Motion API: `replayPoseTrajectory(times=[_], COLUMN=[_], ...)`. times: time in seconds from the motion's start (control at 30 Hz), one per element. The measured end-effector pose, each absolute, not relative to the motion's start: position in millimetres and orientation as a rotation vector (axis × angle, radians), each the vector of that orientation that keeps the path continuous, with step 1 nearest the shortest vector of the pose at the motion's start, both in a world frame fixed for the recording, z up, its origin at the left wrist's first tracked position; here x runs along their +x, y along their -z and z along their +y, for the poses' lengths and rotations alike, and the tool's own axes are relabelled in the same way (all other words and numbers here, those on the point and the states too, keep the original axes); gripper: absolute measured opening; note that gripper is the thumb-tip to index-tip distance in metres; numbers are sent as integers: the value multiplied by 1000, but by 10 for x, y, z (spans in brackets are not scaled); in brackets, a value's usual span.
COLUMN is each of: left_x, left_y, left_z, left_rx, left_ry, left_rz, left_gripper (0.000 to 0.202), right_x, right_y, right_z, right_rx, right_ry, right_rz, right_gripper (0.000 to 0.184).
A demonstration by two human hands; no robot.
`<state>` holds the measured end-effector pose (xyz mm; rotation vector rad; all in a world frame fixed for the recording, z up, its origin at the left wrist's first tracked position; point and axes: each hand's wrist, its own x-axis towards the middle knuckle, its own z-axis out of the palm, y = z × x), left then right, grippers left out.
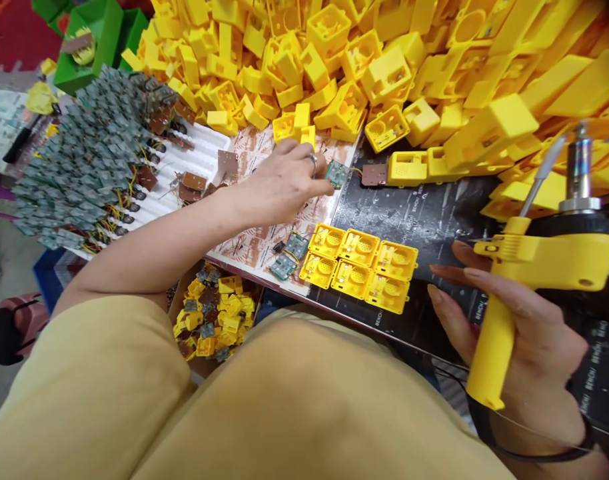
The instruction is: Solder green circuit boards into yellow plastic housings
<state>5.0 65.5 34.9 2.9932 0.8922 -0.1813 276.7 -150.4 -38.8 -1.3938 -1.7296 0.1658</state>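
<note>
My left hand [288, 180] reaches over the patterned sheet, its fingers bent and the thumb and forefinger closed at the edge of a green circuit board [338, 175]. A thin wire joins that board to a brown board [374, 175]. Just beyond my fingertips sit small yellow housings [301, 119]. My right hand [529, 333] holds a yellow soldering gun [499, 327] by its handle, its metal tip pointing up and away. Between the hands, a block of several open yellow housings [359, 267] lies at the near edge, beside loose green boards [287, 257] with wires.
A large heap of yellow housings [284, 60] fills the back of the bench [384, 213]. Wired green boards [84, 153] are piled at left on white foam [164, 173]. Below the edge stands a box of yellow parts [214, 313]. Green bins [104, 40] stand at back left.
</note>
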Motion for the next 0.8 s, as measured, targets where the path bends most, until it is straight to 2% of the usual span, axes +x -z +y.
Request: replayPoseTrajectory(times=[0.13, 0.2, 0.3, 0.43, 0.67, 0.8], left_x=[99, 111, 93, -17, -299, -402], left_y=[-306, -232, -73, -38, -563, -586], left_z=[578, 562, 588, 722, 855, 837], left_rx=[3120, 3146, 3179, 3103, 2536, 2066], left_ry=[376, 343, 151, -239, -658, -866], left_rz=[867, 919, 1028, 1109, 1132, 1098], left_gripper=[39, 42, 23, 33, 23, 36], right_x=[2761, 2757, 2743, 2707, 2642, 2614], right_y=[387, 378, 359, 328, 230, 216], right_z=[-1511, -1510, -1510, -1501, -1504, -1474], right_rx=[-1395, -1398, -1407, -1398, -1413, -1389], right_ry=[-152, -135, -126, -107, -59, -64], right_rz=[-1731, -1747, -1756, -1756, -1775, -1810], right_gripper=[50, 48, 44, 46, 46, 51])
